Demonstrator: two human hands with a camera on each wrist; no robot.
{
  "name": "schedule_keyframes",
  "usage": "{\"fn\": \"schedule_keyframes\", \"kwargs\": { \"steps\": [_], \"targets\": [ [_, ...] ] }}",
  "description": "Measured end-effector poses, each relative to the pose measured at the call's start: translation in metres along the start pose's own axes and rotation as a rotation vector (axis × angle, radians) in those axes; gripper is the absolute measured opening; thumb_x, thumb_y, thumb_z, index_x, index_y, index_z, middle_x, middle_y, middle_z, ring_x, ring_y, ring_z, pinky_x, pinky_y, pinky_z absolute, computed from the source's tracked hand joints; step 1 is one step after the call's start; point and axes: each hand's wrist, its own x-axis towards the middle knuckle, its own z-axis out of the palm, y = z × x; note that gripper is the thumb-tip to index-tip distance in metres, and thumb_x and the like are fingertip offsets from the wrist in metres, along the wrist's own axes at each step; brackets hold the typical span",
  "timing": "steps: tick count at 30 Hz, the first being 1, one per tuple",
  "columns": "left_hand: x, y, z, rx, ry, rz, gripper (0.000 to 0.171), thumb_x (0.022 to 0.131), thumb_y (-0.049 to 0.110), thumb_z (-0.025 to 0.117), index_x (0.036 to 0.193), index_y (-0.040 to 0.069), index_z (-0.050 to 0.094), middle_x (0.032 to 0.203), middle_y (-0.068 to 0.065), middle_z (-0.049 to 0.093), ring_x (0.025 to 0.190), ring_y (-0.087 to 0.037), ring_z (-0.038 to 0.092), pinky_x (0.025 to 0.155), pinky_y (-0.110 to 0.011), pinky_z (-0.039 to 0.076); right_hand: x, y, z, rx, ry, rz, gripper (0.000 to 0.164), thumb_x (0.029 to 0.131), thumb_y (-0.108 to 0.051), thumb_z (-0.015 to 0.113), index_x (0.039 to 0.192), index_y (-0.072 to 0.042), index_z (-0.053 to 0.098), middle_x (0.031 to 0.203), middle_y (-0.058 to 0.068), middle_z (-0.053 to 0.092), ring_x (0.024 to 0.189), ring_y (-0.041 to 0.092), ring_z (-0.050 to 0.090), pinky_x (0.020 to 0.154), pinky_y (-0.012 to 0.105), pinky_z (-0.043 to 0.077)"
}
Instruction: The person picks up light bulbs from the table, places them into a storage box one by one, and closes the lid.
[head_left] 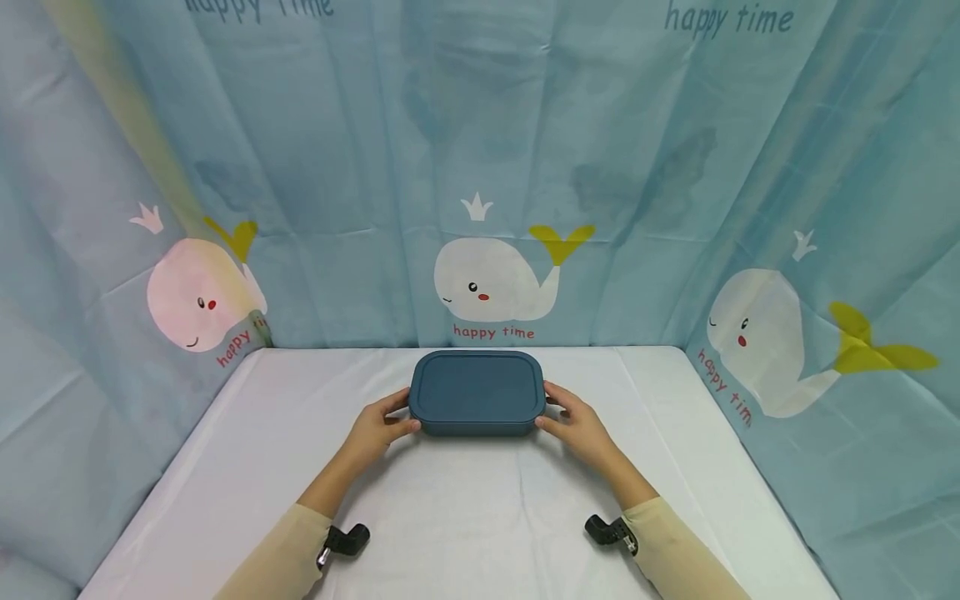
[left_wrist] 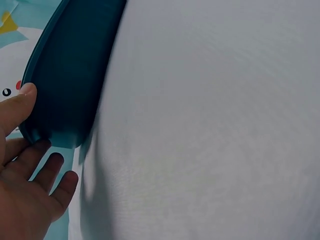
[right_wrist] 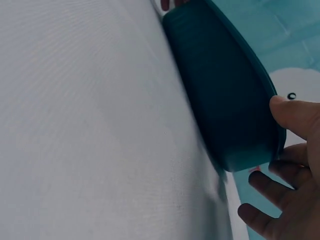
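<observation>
A dark blue rectangular lunch box (head_left: 477, 390) with rounded corners and its lid on sits at the far middle of the white table. My left hand (head_left: 373, 425) holds its left end, the thumb at the near corner and the index finger farther back along the side. At the opposite end my right hand (head_left: 579, 423) holds it the same way. In the left wrist view, the thumb (left_wrist: 24, 102) presses by the lid's rim while the lower fingers spread off the box. The right wrist view shows the right thumb (right_wrist: 287, 112) at the rim too. The inside is hidden.
A light blue curtain (head_left: 360, 167) printed with whales surrounds the table on three sides, close behind the box. White cloth (head_left: 472, 517) covers the table. Black wrist cameras (head_left: 347, 540) are strapped over both beige sleeves (head_left: 281, 554).
</observation>
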Motion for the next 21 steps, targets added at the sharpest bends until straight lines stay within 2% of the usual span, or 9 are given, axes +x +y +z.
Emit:
{"fn": "schedule_keyframes", "kwargs": {
  "steps": [5, 8, 12, 16, 21],
  "targets": [
    [-0.004, 0.004, -0.002, 0.030, 0.026, -0.009, 0.076, 0.089, 0.032, 0.082, 0.155, 0.020, 0.047, 0.151, -0.013, 0.055, 0.124, -0.039, 0.061, 0.096, -0.045, 0.058, -0.003, -0.002, 0.000, -0.107, 0.004, -0.023, 0.073, 0.094, -0.033, 0.077, 0.156, -0.014, 0.045, 0.160, 0.008, 0.044, 0.138, 0.032, 0.052, 0.113, 0.056, 0.044],
    [-0.008, 0.006, -0.004, 0.064, 0.033, -0.008, 0.072, 0.089, 0.034, 0.082, 0.152, 0.022, 0.051, 0.151, -0.012, 0.054, 0.125, -0.040, 0.060, 0.096, -0.046, 0.057, -0.007, -0.004, -0.002, -0.185, -0.001, -0.041, 0.072, 0.094, -0.033, 0.076, 0.156, -0.012, 0.045, 0.160, 0.008, 0.044, 0.143, 0.032, 0.047, 0.117, 0.054, 0.040],
    [-0.012, 0.009, -0.007, 0.165, 0.035, 0.008, 0.066, 0.090, 0.035, 0.081, 0.150, 0.023, 0.055, 0.151, -0.009, 0.055, 0.130, -0.042, 0.057, 0.104, -0.054, 0.052, -0.012, -0.007, -0.007, -0.305, -0.003, -0.089, 0.068, 0.095, -0.032, 0.076, 0.153, -0.011, 0.048, 0.158, 0.007, 0.047, 0.146, 0.032, 0.043, 0.119, 0.054, 0.037],
    [-0.016, 0.012, -0.012, 0.270, 0.035, 0.036, 0.058, 0.092, 0.034, 0.079, 0.145, 0.025, 0.059, 0.148, -0.005, 0.059, 0.131, -0.042, 0.056, 0.106, -0.059, 0.048, -0.016, -0.010, -0.013, -0.409, -0.002, -0.150, 0.062, 0.095, -0.031, 0.076, 0.149, -0.012, 0.054, 0.154, 0.005, 0.052, 0.143, 0.031, 0.048, 0.116, 0.054, 0.041],
    [-0.025, 0.018, -0.020, 0.374, 0.015, 0.105, 0.051, 0.093, 0.029, 0.077, 0.141, 0.017, 0.063, 0.145, -0.008, 0.061, 0.135, -0.040, 0.053, 0.108, -0.061, 0.046, -0.024, -0.014, -0.020, -0.510, -0.003, -0.224, 0.054, 0.095, -0.030, 0.076, 0.144, -0.012, 0.061, 0.147, 0.004, 0.059, 0.136, 0.029, 0.054, 0.110, 0.056, 0.045]
  ]
}}
